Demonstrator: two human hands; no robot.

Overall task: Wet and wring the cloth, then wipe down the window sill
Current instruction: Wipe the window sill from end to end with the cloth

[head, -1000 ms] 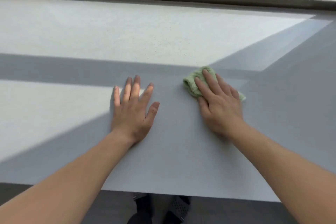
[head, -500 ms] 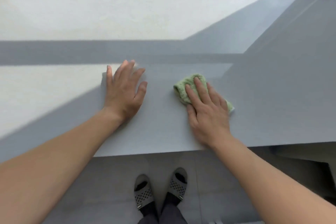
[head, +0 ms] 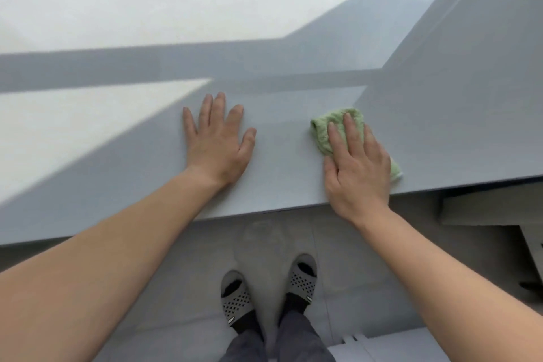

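Note:
A wide pale grey window sill (head: 293, 62) fills the upper half of the head view, part in sunlight and part in shadow. A folded green cloth (head: 326, 129) lies on the sill near its front edge. My right hand (head: 357, 167) presses flat on the cloth, fingers spread over it, and covers most of it. My left hand (head: 217, 144) rests palm down on the bare sill to the left of the cloth, fingers apart, holding nothing.
The sill's front edge (head: 264, 211) runs just below both wrists. Below it is a grey tiled floor (head: 176, 288) with my feet in grey slippers (head: 302, 279). A white ledge (head: 487, 209) sits at the right below the sill.
My right hand has drawn the cloth back toward the front edge of the sill. The view has tilted down, showing more floor and my feet. My left hand stays flat.

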